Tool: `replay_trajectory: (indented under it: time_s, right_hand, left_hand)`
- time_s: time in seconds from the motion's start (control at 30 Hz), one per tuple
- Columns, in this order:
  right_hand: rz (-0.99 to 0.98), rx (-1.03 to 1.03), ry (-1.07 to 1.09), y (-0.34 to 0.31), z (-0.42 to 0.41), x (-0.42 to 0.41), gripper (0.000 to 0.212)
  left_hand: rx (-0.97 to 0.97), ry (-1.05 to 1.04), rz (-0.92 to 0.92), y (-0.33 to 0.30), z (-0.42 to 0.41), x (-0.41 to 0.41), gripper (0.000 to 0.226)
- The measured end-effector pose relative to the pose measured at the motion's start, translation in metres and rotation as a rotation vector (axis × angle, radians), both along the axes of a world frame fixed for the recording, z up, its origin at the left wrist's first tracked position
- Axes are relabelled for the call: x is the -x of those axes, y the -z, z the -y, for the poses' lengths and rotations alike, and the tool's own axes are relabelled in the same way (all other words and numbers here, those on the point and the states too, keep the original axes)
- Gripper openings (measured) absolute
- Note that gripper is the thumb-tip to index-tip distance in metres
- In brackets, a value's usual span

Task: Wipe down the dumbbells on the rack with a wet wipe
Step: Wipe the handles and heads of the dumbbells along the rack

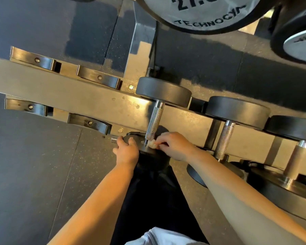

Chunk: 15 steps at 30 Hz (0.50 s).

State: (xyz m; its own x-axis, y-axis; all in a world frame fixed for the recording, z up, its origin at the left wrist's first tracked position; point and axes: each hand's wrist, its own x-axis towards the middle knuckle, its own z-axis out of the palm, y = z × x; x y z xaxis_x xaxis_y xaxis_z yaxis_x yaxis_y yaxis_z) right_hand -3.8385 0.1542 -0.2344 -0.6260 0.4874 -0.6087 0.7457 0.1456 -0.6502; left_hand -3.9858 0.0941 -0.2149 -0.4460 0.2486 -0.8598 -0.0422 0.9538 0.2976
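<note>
R hand (175, 145) pinches a small crumpled wet wipe (152, 144), pressing it against the base of the knurled handle (154, 121) where it meets the near head of the dumbbell (163, 91). L hand (126, 150) curls over that near head's left edge, gripping it. Dumbbell: black round heads, chrome knurled grip, lying across the rack rail (78, 92) w/ far head behind the rail. Left of it — four vacant black saddles (99, 79) & bare dark floor (34, 156), plenty of room. Right side is tight: next dumbbell (237, 108) sits just beside, another past it. Big 27.5 plate end (201, 13) hangs overhead.
</note>
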Motion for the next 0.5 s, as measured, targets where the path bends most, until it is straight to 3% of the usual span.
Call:
replay_trajectory:
  time_s: [0.2,0.5]
  right_hand:
    - [0.152,0.061,0.01,0.019,-0.01,0.006,0.016]
    - [-0.086,-0.131,-0.04,-0.006,0.002,0.019,0.022]
  left_hand:
    - [0.015,0.019,-0.029,0.0,-0.002,-0.001,0.053]
    - [0.014,0.017,-0.051,0.011,0.0,0.001,0.05]
